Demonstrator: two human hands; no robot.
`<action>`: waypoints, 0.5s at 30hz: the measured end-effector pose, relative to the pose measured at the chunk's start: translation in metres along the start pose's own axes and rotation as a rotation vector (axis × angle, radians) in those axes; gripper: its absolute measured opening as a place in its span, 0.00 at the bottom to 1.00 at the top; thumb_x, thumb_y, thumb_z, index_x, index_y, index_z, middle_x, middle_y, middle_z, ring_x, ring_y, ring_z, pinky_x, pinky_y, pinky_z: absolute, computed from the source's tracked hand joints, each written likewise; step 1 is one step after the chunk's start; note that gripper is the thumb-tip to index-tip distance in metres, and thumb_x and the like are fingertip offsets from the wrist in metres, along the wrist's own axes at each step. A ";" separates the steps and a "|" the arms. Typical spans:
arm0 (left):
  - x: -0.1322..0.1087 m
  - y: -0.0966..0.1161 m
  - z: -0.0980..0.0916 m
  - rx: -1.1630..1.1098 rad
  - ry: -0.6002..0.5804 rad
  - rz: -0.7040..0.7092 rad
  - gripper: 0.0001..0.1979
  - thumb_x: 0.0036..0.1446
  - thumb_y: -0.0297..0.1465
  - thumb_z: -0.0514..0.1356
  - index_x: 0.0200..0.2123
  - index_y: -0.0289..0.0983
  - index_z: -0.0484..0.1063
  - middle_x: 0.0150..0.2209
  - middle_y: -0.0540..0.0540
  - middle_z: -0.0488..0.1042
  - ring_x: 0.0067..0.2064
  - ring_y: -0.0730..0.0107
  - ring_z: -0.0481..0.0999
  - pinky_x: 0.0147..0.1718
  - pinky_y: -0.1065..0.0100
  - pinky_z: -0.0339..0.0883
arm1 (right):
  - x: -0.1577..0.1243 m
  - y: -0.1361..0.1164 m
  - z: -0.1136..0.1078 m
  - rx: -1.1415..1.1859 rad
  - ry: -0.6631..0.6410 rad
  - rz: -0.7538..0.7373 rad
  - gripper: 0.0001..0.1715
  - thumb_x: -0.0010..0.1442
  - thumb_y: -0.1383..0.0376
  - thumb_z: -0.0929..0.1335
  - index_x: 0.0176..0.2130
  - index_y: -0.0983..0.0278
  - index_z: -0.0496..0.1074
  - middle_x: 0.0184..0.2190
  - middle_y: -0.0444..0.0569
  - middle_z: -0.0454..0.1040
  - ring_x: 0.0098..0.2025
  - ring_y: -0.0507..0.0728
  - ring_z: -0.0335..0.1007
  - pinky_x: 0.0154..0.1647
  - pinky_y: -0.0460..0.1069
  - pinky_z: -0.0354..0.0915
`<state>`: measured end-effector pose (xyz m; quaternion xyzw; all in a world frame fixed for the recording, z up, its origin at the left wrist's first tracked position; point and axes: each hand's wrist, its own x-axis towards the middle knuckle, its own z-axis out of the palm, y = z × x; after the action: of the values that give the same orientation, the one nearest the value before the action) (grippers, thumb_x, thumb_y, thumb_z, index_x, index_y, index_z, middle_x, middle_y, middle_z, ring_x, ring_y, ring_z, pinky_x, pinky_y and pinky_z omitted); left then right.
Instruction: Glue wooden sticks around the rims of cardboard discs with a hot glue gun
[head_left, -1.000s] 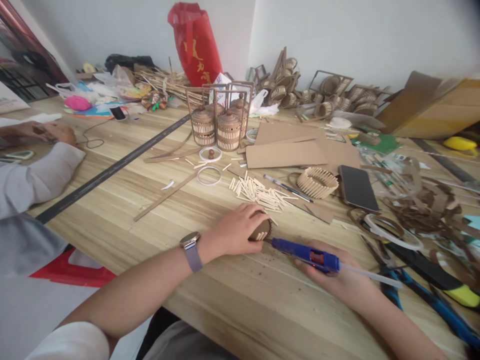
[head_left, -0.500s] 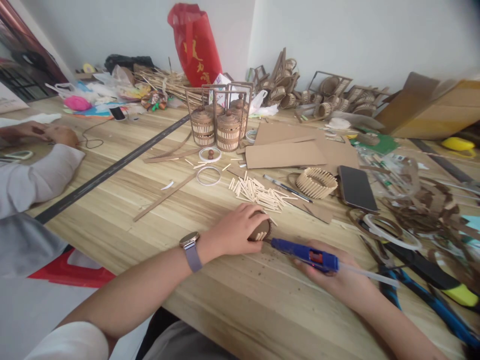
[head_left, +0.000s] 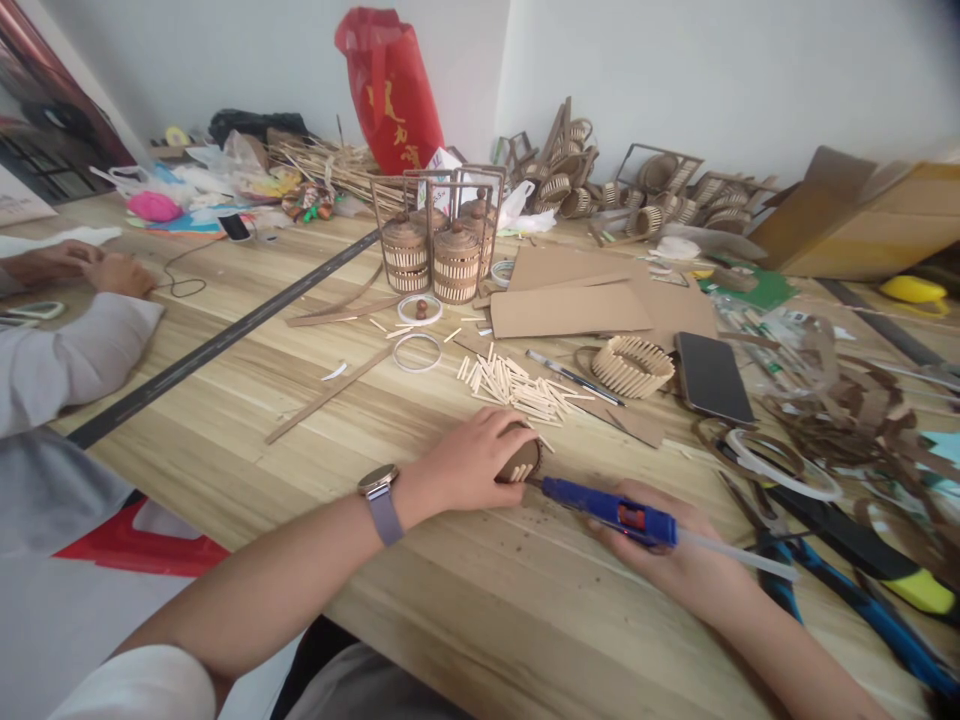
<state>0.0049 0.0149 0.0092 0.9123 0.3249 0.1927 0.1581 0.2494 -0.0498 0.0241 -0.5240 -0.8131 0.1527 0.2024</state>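
Note:
My left hand (head_left: 480,460) is closed around a small round brown cardboard piece (head_left: 525,458), its fingers over the top and the thumb at the near side. A few short pale sticks (head_left: 521,472) stand on the rim of that piece. In my right hand (head_left: 667,550) is a blue glue gun (head_left: 607,510), a clear glue stick (head_left: 742,556) jutting from its back. The gun's nozzle points left and reaches the near edge of the round piece; whether it touches cannot be made out. Just beyond my left hand lies a pile of short wooden sticks (head_left: 517,385).
Beyond the sticks are a ring of sticks (head_left: 634,365), a phone (head_left: 714,376), cardboard sheets (head_left: 570,308) and lidded stick baskets (head_left: 456,262). Pliers (head_left: 772,530) and a cutter (head_left: 862,550) lie right of my right hand. Another person's hands (head_left: 90,268) are at far left.
My hands, the glue gun and the round piece look almost unmoved. At far left, the other person's hands have shifted slightly.

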 end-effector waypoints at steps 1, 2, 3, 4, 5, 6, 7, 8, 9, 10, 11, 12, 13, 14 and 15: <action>0.000 0.000 0.000 -0.004 -0.004 0.000 0.28 0.51 0.31 0.65 0.55 0.36 0.62 0.57 0.37 0.64 0.60 0.50 0.62 0.59 0.52 0.61 | 0.000 0.000 0.000 0.002 0.009 0.003 0.14 0.59 0.56 0.65 0.24 0.59 0.65 0.21 0.44 0.71 0.23 0.55 0.70 0.23 0.47 0.64; 0.000 0.000 -0.001 -0.008 -0.006 0.000 0.28 0.51 0.31 0.65 0.55 0.37 0.62 0.57 0.37 0.64 0.60 0.50 0.62 0.58 0.51 0.61 | 0.000 0.001 -0.001 0.004 0.025 0.016 0.14 0.59 0.56 0.65 0.25 0.59 0.65 0.21 0.44 0.71 0.23 0.54 0.69 0.23 0.47 0.64; 0.000 0.000 -0.001 -0.010 -0.007 0.000 0.28 0.51 0.31 0.64 0.55 0.37 0.62 0.57 0.37 0.64 0.60 0.50 0.62 0.58 0.51 0.61 | -0.001 0.002 -0.002 0.006 0.047 0.042 0.14 0.59 0.55 0.65 0.25 0.59 0.66 0.21 0.44 0.71 0.23 0.55 0.69 0.24 0.47 0.64; 0.000 0.000 -0.001 -0.011 -0.008 0.000 0.29 0.51 0.31 0.64 0.56 0.38 0.61 0.57 0.37 0.63 0.61 0.50 0.62 0.58 0.50 0.60 | -0.001 0.003 -0.003 0.010 0.070 0.081 0.14 0.59 0.54 0.65 0.26 0.59 0.67 0.21 0.44 0.71 0.23 0.55 0.69 0.24 0.47 0.64; 0.000 0.000 -0.001 -0.011 -0.009 -0.001 0.29 0.51 0.31 0.64 0.56 0.38 0.61 0.58 0.37 0.63 0.61 0.50 0.62 0.59 0.50 0.60 | -0.002 0.004 -0.004 0.019 0.092 0.129 0.15 0.59 0.53 0.65 0.26 0.59 0.68 0.21 0.44 0.71 0.24 0.55 0.69 0.24 0.48 0.64; 0.000 0.000 -0.001 -0.010 -0.009 -0.002 0.30 0.51 0.31 0.64 0.57 0.38 0.60 0.58 0.37 0.63 0.61 0.50 0.61 0.59 0.50 0.60 | -0.003 0.005 -0.006 0.038 0.105 0.178 0.16 0.59 0.52 0.65 0.27 0.59 0.68 0.21 0.44 0.72 0.24 0.56 0.69 0.25 0.48 0.65; 0.000 0.000 0.000 -0.009 -0.008 -0.004 0.30 0.51 0.31 0.64 0.57 0.38 0.60 0.58 0.38 0.63 0.61 0.50 0.61 0.59 0.50 0.59 | -0.003 0.007 -0.008 0.069 0.109 0.219 0.17 0.58 0.51 0.65 0.27 0.59 0.69 0.22 0.45 0.72 0.25 0.57 0.70 0.26 0.49 0.65; 0.000 0.000 0.000 -0.008 -0.006 -0.005 0.30 0.51 0.32 0.65 0.57 0.38 0.60 0.58 0.38 0.63 0.61 0.49 0.61 0.59 0.50 0.59 | -0.004 0.008 -0.011 0.114 0.094 0.250 0.17 0.58 0.50 0.66 0.27 0.59 0.70 0.23 0.46 0.73 0.27 0.58 0.71 0.28 0.50 0.66; -0.001 -0.001 0.001 -0.007 -0.003 -0.006 0.30 0.51 0.32 0.65 0.57 0.38 0.60 0.58 0.38 0.63 0.61 0.49 0.61 0.59 0.50 0.59 | -0.004 0.010 -0.013 0.174 0.058 0.272 0.18 0.57 0.49 0.67 0.28 0.59 0.71 0.25 0.46 0.75 0.28 0.58 0.71 0.30 0.50 0.67; -0.001 -0.001 0.001 -0.005 0.001 -0.006 0.30 0.51 0.32 0.65 0.57 0.38 0.60 0.58 0.38 0.63 0.61 0.49 0.62 0.59 0.50 0.60 | -0.004 0.011 -0.016 0.246 -0.003 0.284 0.19 0.55 0.48 0.68 0.29 0.60 0.72 0.26 0.47 0.76 0.30 0.59 0.72 0.32 0.51 0.68; -0.001 -0.001 0.001 -0.001 0.004 -0.005 0.30 0.51 0.32 0.65 0.56 0.38 0.60 0.57 0.38 0.64 0.61 0.49 0.62 0.59 0.50 0.60 | -0.005 0.012 -0.018 0.329 -0.084 0.287 0.20 0.54 0.47 0.69 0.30 0.61 0.73 0.27 0.48 0.76 0.31 0.59 0.72 0.33 0.51 0.69; -0.001 -0.001 0.002 0.004 0.006 -0.003 0.30 0.51 0.32 0.65 0.56 0.38 0.60 0.57 0.38 0.64 0.60 0.49 0.62 0.59 0.50 0.60 | -0.005 0.014 -0.021 0.412 -0.180 0.285 0.22 0.53 0.46 0.69 0.31 0.61 0.73 0.28 0.48 0.76 0.31 0.58 0.72 0.34 0.51 0.69; 0.000 -0.001 0.002 0.009 0.005 0.001 0.30 0.51 0.32 0.65 0.56 0.38 0.60 0.57 0.38 0.64 0.60 0.50 0.62 0.59 0.51 0.60 | -0.005 0.014 -0.023 0.494 -0.288 0.281 0.23 0.53 0.45 0.69 0.31 0.62 0.73 0.28 0.49 0.76 0.31 0.58 0.71 0.34 0.51 0.68; 0.000 -0.001 0.001 0.012 0.001 0.005 0.29 0.52 0.32 0.65 0.56 0.37 0.60 0.57 0.37 0.64 0.60 0.50 0.62 0.59 0.51 0.60 | -0.005 0.015 -0.025 0.565 -0.396 0.281 0.25 0.54 0.44 0.68 0.31 0.63 0.73 0.28 0.50 0.76 0.31 0.57 0.71 0.33 0.50 0.68; 0.000 -0.001 0.001 0.014 -0.002 0.009 0.29 0.52 0.32 0.65 0.56 0.37 0.60 0.57 0.37 0.64 0.60 0.50 0.63 0.59 0.52 0.60 | -0.005 0.015 -0.026 0.619 -0.490 0.287 0.26 0.56 0.43 0.67 0.32 0.64 0.73 0.28 0.50 0.76 0.30 0.56 0.70 0.31 0.49 0.67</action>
<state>0.0046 0.0157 0.0075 0.9151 0.3219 0.1902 0.1512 0.2763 -0.0475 0.0390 -0.4945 -0.6718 0.5366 0.1274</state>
